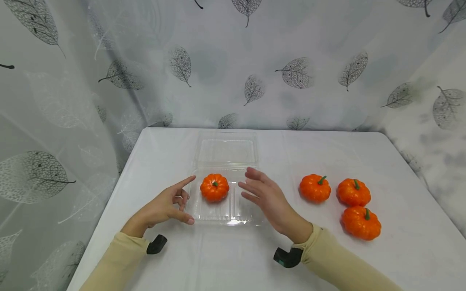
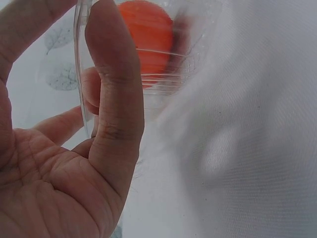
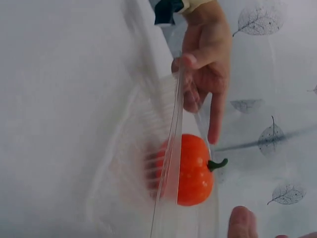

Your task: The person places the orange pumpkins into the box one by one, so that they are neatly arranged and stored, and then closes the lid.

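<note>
In the head view, a clear plastic clamshell container lies with its lid folded back. A small orange pumpkin with a green stem sits in its left part. My left hand is at the container's left edge, index finger and thumb spread, the other fingers loosely bent. The left wrist view shows the container's rim running right beside the thumb. My right hand hovers over the container's right side, fingers loosely extended, holding nothing. The pumpkin also shows through the clear wall in the right wrist view.
To the right on the white table are three more orange pumpkins: one nearer the container, one farther right, and one in front of that. A leaf-print curtain hangs behind the table's back edge.
</note>
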Demonstrator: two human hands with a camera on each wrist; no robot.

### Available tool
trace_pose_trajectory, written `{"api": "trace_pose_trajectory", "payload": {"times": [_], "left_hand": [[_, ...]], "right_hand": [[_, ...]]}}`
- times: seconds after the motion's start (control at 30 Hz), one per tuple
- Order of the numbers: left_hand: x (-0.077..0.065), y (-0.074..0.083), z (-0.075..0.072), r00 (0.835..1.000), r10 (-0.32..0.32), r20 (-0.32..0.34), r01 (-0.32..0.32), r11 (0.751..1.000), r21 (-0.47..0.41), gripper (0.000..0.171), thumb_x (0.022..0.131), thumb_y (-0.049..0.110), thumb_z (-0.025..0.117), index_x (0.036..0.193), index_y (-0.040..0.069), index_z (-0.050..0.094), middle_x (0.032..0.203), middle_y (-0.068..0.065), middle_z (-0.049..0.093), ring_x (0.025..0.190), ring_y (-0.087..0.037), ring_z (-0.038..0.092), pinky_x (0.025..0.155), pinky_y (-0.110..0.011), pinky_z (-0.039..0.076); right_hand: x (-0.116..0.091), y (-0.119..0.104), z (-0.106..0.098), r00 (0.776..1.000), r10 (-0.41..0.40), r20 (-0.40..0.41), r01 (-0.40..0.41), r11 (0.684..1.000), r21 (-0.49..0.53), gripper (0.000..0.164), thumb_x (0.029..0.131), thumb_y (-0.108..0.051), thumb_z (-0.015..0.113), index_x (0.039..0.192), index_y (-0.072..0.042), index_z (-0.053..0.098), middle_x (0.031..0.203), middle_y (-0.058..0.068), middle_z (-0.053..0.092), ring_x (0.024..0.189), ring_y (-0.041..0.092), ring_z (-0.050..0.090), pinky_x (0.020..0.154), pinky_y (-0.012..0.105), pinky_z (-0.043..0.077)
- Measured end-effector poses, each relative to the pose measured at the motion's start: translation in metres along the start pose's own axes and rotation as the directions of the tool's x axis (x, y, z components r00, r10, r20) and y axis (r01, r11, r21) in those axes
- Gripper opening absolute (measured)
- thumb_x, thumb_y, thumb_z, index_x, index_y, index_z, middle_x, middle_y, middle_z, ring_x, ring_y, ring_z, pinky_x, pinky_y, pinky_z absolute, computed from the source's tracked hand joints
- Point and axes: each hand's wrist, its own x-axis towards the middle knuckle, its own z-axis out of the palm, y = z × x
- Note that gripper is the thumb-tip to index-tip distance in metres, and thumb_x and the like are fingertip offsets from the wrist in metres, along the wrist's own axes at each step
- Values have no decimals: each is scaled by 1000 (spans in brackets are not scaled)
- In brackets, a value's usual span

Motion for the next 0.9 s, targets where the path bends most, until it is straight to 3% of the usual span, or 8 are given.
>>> {"api": "trace_pose_trajectory", "payload": {"times": [0.1,0.2,0.37,0.47,0.53,0.6,0.77,0.9], "left_hand": [[0,1,0,1000,2,2,-2,1000,-2,118,66,10,96,161,17,26,96,-13,46,76,-21,51,71,-32,45],[0,1,0,1000,5,3,-5,1000,-2,118,66,9,96,161,17,26,97,-14,46,76,-21,51,70,-31,45],[0,-1,0,1000,5,3,-5,1000,-6,118,66,9,95,161,17,26,97,-14,46,76,-20,51,69,-31,45],[0,-1,0,1000,4,2,-4,1000,-8,118,66,9,95,161,18,26,97,-13,46,76,-20,51,70,-31,45],[0,-1,0,1000,3,3,-3,1000,-11,118,66,9,95,161,18,26,97,-13,46,76,-20,51,71,-32,45],[0,0,0,1000,2,2,-2,1000,-11,118,66,9,96,161,18,26,96,-14,46,75,-20,51,72,-32,45],[0,0,0,1000,-5,0,5,1000,-8,118,66,8,95,161,18,26,97,-14,46,76,-20,51,71,-33,45],[0,0,0,1000,-12,-1,12,1000,-10,118,66,7,95,161,18,26,97,-14,46,75,-21,51,71,-32,45]], "right_hand": [[-6,-2,-10,983,-170,-71,166,985,-52,52,103,-16,58,151,-8,39,152,3,41,134,29,50,105,37,44],[-10,-3,-20,927,-351,-132,340,935,-101,52,100,-5,61,149,-6,43,150,2,45,133,26,51,103,32,45],[-14,-8,-38,751,-644,-146,598,757,-265,62,90,14,67,146,0,46,148,10,47,132,35,49,107,35,42],[-15,-15,-51,658,-740,-139,637,645,-423,71,83,17,72,147,1,45,149,12,46,134,35,46,110,37,38],[-17,-20,-61,627,-760,-170,602,611,-514,78,79,16,76,148,0,43,150,9,45,137,31,42,113,37,35],[-20,-25,-71,624,-745,-236,540,630,-558,84,77,14,79,150,-2,41,152,5,42,139,26,39,114,36,32],[-26,-34,-94,636,-636,-437,406,757,-511,91,77,9,82,153,-13,36,156,-2,36,142,20,33,115,29,27],[-30,-34,-109,626,-598,-501,327,784,-527,93,79,2,83,155,-19,34,157,-4,34,143,18,32,116,29,26]]}}
